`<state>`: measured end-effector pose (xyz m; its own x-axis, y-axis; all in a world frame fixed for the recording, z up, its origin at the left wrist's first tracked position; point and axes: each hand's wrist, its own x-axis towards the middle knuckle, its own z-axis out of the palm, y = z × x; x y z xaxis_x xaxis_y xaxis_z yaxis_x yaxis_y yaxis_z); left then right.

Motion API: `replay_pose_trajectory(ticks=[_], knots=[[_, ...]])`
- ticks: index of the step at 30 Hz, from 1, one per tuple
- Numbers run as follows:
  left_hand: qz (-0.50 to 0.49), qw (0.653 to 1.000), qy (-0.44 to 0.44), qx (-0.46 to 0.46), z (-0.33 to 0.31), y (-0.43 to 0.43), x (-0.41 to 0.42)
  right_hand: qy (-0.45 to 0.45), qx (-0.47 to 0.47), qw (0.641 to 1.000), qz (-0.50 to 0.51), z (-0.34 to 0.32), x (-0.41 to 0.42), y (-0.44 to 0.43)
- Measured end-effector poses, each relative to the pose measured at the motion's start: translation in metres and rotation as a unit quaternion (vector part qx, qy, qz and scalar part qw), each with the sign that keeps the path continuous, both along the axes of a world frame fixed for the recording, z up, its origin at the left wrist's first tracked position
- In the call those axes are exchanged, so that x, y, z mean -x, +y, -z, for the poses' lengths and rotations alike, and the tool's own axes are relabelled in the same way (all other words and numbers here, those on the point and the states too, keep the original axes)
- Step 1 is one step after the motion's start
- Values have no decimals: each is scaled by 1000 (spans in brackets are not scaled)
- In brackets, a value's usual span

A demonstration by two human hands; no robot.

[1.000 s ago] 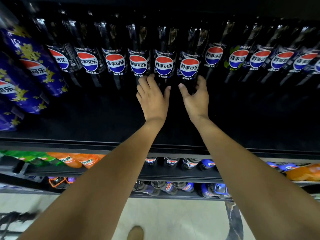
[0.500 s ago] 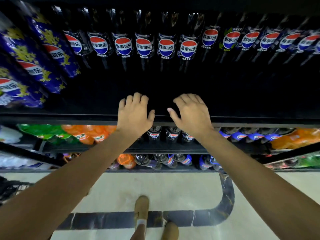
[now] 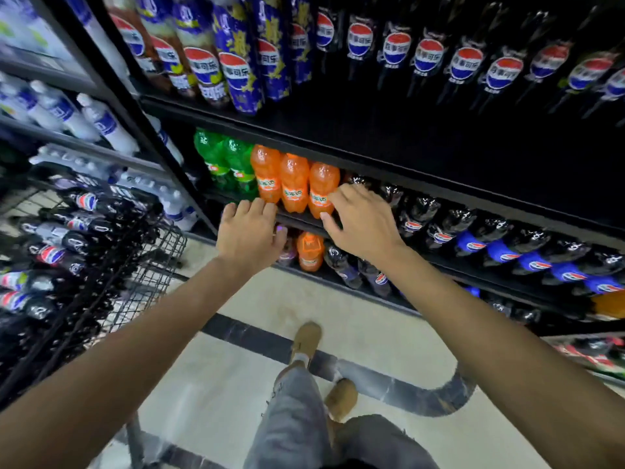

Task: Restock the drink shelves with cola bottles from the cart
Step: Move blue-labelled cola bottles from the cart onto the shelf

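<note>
Cola bottles [image 3: 67, 238] are lying piled on their sides in the black wire cart [image 3: 159, 262] over on the left, so that's where the restock supply is sitting. Closest in, jeans [image 3: 297, 418] and tan shoes [image 3: 306, 340] are standing on the pale floor, across a dark stripe. Both bare arms are reaching out. The left hand [image 3: 248, 235] is hanging palm down with loose, spread fingers and gripping nothing, right in front of a lower shelf's edge. The right hand [image 3: 363, 225] is doing the same, fingers apart and empty, fingertips overlapping the orange soda bottles [image 3: 294, 184]; can't tell if it's actually touching them. Green soda bottles [image 3: 230, 160] are standing just left of the orange ones. Further up, black-label cola bottles [image 3: 429, 59] are lining the back of the top shelf, with blue gold-patterned bottles [image 3: 236, 62] crowding its left end.
</note>
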<state>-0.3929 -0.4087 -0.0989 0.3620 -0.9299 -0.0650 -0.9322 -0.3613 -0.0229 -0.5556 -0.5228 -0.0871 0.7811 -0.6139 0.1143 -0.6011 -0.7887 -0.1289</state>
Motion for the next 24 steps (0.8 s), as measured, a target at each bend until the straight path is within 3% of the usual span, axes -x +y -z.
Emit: replay_pose_trajectory(ticks=[13,24], knots=[[-205,978,-18,-7,-38,149,-65,10,8,975,-224,-25,-142,82],[-376,926,3,-39,-33,238,-126,11,-1,912,-411,-20,-272,163]])
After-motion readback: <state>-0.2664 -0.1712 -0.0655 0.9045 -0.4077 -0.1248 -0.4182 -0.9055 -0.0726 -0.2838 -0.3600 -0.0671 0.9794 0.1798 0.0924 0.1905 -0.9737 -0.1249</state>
